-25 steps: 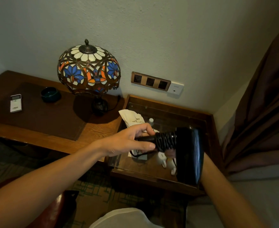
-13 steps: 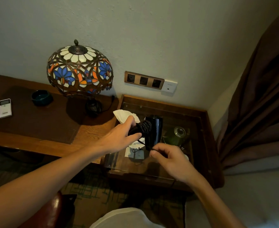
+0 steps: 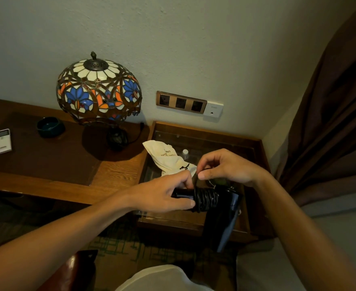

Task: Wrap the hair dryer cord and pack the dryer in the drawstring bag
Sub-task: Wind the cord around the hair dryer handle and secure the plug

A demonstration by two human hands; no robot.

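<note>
Hair dryer [image 3: 221, 215]: handle gripped by left hand [image 3: 162, 196]; right hand [image 3: 225, 166] fingers pinching cord [image 3: 205, 199] end above coils.

Glass-topped side table [image 3: 254, 152]: cream drawstring bag [image 3: 166, 158]. Wooden desk [image 3: 118, 171]: lamp [image 3: 99, 91], bowl [image 3: 50, 127], remote [image 3: 3, 141].

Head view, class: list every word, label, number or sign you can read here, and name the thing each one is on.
Drawstring bag: printed lines, upside down to the camera; only "UN" reads, the rest is blurred.
White remote: screen and label too small to read.
White wall plate: a tiny mark, unreadable.
Hair dryer: no text visible.
</note>
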